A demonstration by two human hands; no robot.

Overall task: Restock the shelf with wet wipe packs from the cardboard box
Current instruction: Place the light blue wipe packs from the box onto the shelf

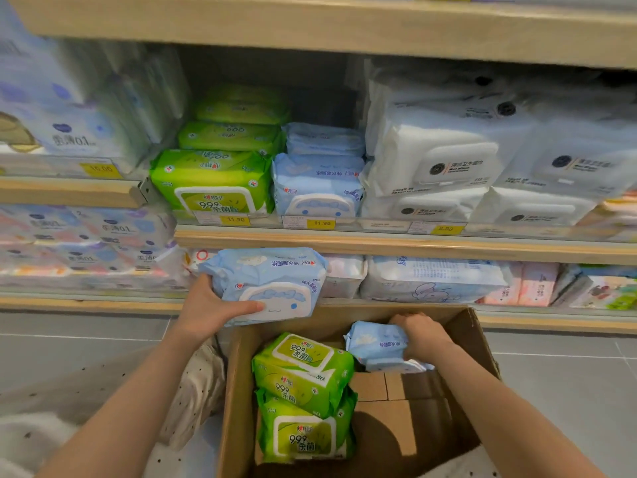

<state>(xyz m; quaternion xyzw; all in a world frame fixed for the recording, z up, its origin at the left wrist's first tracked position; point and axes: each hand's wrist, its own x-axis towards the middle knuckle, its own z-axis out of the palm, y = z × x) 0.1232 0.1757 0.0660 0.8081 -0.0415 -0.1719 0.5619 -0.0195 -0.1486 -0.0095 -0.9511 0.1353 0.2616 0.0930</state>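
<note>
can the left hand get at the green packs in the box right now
Probably not yet. The left hand holds a blue pack up in front of the shelf, so its grip is taken. The green packs lie uncovered in the cardboard box, so the way itself is free.

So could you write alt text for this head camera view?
A person's left hand holds a blue pack up before the shelf, while the right hand grips another blue pack in the box. Green packs remain inside.
</note>
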